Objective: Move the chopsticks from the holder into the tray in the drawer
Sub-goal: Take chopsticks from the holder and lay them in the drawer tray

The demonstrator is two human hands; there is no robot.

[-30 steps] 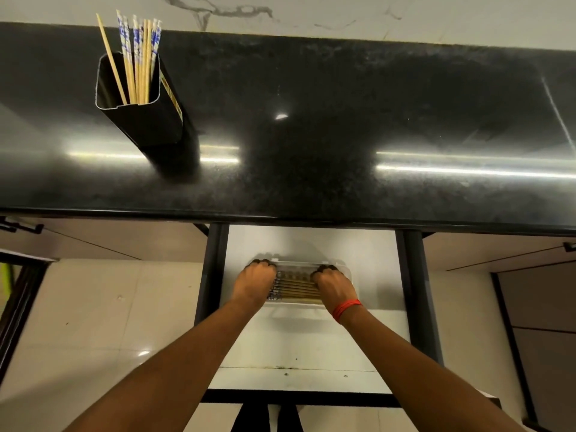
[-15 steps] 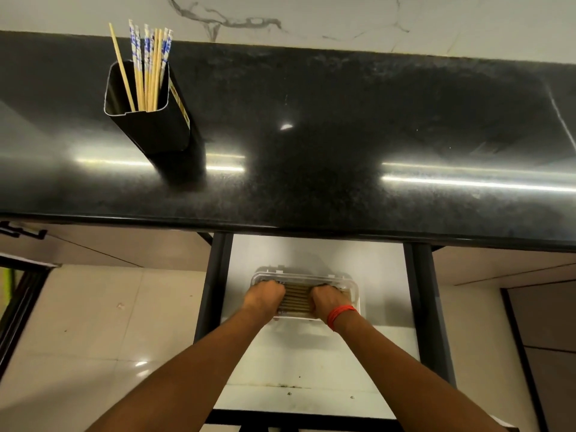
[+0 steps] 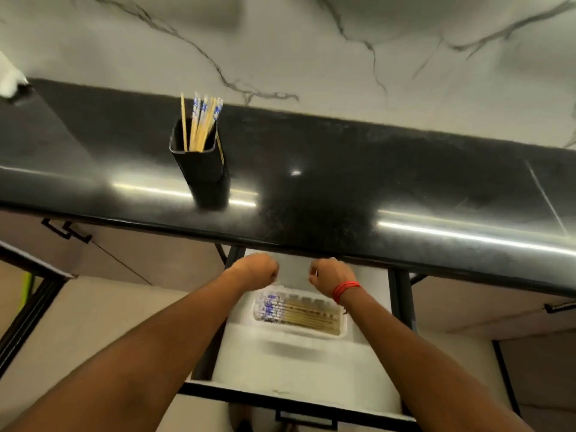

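Both grips curled, empty: left hand (image 3: 258,271), right hand (image 3: 330,275) above crosswise chopsticks (image 3: 299,311) in tray (image 3: 341,333).

No text, label, brand or number can be read on anything in view.

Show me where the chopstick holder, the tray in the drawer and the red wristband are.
chopstick holder (image 3: 204,174): head view, on its black front wall.
tray (image 3: 342,332): head view, on the clear rim at its near right corner.
red wristband (image 3: 345,289): head view, on the band around the right wrist.
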